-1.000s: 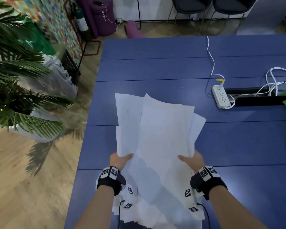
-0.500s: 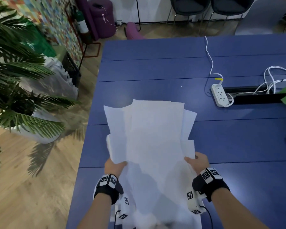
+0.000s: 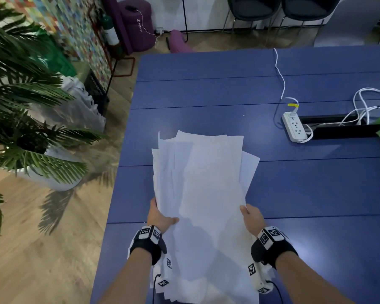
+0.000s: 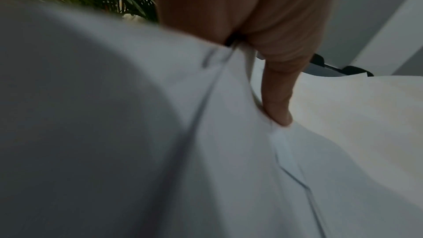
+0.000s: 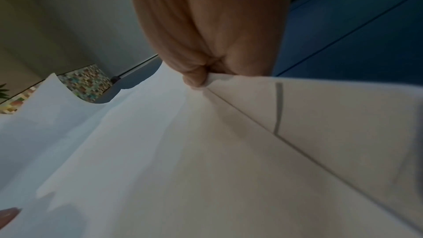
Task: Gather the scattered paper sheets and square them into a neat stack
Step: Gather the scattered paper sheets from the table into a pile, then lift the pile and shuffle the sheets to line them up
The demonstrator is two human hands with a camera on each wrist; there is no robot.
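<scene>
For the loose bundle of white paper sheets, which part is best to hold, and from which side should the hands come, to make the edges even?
Probably the two long side edges near the lower end, one hand from each side, as the left hand and right hand grip the loose bundle of white paper sheets now. The far corners fan out unevenly, so a light side hold would let the sheets slide level when tapped on the blue table.
</scene>
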